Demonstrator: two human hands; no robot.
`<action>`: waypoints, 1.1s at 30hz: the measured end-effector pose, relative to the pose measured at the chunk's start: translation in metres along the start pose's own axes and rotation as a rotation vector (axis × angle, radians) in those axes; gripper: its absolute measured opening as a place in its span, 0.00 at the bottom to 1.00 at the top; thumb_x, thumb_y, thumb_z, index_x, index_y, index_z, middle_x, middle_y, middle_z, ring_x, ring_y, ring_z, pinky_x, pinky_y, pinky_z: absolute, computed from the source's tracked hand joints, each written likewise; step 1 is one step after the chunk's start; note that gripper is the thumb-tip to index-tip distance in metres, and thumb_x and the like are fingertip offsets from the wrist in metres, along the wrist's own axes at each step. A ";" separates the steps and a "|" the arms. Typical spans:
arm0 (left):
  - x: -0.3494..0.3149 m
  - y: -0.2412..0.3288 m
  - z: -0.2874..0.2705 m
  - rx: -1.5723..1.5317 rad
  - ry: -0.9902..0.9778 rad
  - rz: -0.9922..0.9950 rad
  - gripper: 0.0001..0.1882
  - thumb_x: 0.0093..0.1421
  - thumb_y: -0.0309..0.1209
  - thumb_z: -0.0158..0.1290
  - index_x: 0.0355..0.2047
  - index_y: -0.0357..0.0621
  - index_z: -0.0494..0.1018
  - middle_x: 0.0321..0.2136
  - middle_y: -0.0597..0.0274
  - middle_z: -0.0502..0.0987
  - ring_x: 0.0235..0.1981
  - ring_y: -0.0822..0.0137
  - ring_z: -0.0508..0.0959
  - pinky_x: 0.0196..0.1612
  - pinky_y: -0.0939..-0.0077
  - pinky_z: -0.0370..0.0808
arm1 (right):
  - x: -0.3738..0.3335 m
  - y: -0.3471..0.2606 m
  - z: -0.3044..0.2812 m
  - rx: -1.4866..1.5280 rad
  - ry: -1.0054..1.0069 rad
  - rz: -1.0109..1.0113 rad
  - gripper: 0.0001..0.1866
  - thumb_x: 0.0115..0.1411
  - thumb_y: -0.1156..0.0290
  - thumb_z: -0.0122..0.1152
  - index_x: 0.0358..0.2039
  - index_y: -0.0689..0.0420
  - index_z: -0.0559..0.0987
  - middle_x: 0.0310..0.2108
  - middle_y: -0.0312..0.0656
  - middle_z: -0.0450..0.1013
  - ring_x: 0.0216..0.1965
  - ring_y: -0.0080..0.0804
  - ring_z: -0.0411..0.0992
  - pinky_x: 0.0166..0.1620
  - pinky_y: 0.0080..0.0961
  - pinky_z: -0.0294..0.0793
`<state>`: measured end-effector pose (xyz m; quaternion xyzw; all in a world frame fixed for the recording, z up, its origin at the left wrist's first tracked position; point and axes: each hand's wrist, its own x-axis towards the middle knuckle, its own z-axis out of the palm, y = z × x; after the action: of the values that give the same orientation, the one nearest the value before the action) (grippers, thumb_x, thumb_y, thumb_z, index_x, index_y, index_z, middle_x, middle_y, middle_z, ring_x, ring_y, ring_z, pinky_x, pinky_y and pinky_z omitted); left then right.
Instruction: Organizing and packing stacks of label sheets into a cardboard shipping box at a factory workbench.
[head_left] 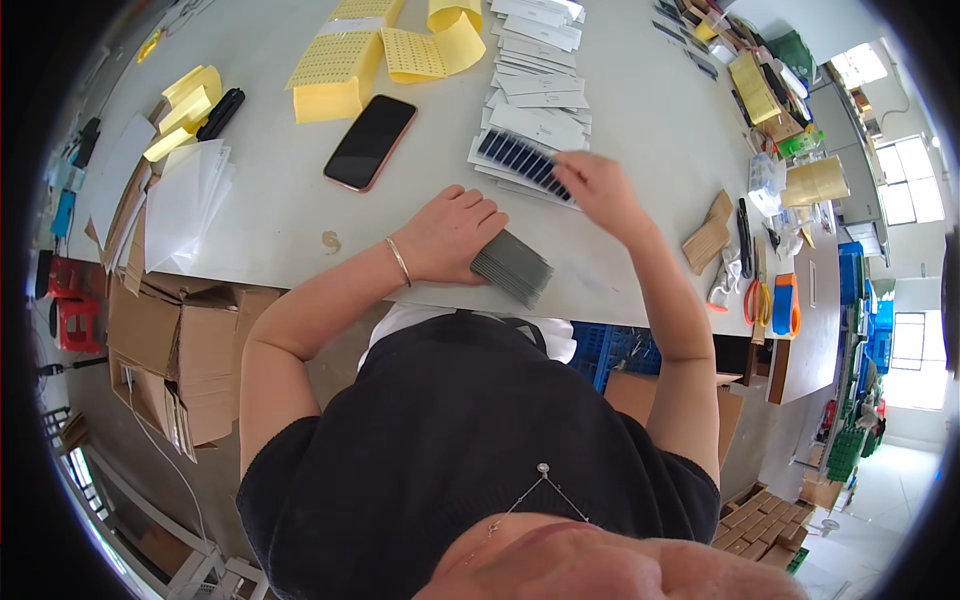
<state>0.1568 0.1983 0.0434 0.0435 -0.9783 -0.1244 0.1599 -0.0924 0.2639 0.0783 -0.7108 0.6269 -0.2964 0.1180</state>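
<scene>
My left hand (455,238) rests at the table's near edge, its fingers curled round the left end of a stack of thin grey-green cards (513,268). The stack leans a little, and its layers show along the near side. Farther off, my right hand (600,192) pinches the right end of a flat card with a row of dark blue rectangles (522,160). This card lies over the near end of a long overlapping row of white printed packets (540,85). My right fingertips hide the card's right corner.
A phone (370,142) lies left of the packets, near yellow label sheets (340,65). Clear plastic sleeves (188,200) and a black cutter (221,114) sit at the left. Scissors (757,300), orange tape (786,305) and brown cardboard pieces (708,235) lie at the right edge.
</scene>
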 end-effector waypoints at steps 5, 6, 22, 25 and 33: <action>-0.006 0.010 0.005 0.106 0.179 -0.041 0.46 0.36 0.46 0.69 0.57 0.50 0.65 0.53 0.58 0.65 0.56 0.56 0.65 0.57 0.53 0.59 | -0.039 -0.009 0.027 0.063 -0.258 0.028 0.14 0.63 0.65 0.51 0.44 0.58 0.78 0.37 0.48 0.76 0.39 0.49 0.73 0.44 0.40 0.72; -0.005 0.011 0.003 0.150 0.170 -0.029 0.51 0.35 0.47 0.69 0.62 0.55 0.61 0.56 0.59 0.62 0.62 0.55 0.59 0.60 0.47 0.54 | -0.043 -0.009 0.030 0.155 -0.354 0.023 0.15 0.64 0.64 0.50 0.45 0.58 0.78 0.38 0.49 0.75 0.41 0.49 0.73 0.46 0.39 0.71; 0.016 0.008 0.020 0.008 0.036 -0.114 0.46 0.36 0.49 0.68 0.54 0.44 0.64 0.39 0.58 0.71 0.43 0.58 0.72 0.42 0.61 0.69 | -0.141 -0.029 0.049 -0.060 0.079 0.268 0.63 0.40 0.55 0.76 0.69 0.60 0.45 0.65 0.43 0.59 0.65 0.41 0.57 0.67 0.45 0.45; 0.030 0.017 0.035 -0.014 0.055 -0.095 0.48 0.35 0.48 0.69 0.56 0.45 0.63 0.39 0.58 0.71 0.42 0.57 0.72 0.41 0.60 0.69 | -0.145 -0.024 0.047 0.039 0.178 0.344 0.62 0.40 0.61 0.76 0.69 0.57 0.45 0.59 0.48 0.64 0.61 0.46 0.61 0.65 0.42 0.51; 0.076 0.059 0.053 -0.123 -0.029 0.080 0.49 0.35 0.47 0.68 0.58 0.48 0.61 0.42 0.58 0.71 0.46 0.56 0.71 0.43 0.59 0.68 | -0.212 -0.032 0.033 -0.038 0.349 0.553 0.62 0.39 0.62 0.78 0.69 0.54 0.48 0.51 0.47 0.67 0.56 0.44 0.63 0.65 0.42 0.50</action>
<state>0.0656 0.2583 0.0331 -0.0074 -0.9719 -0.1784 0.1531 -0.0555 0.4669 0.0117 -0.4542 0.8124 -0.3588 0.0712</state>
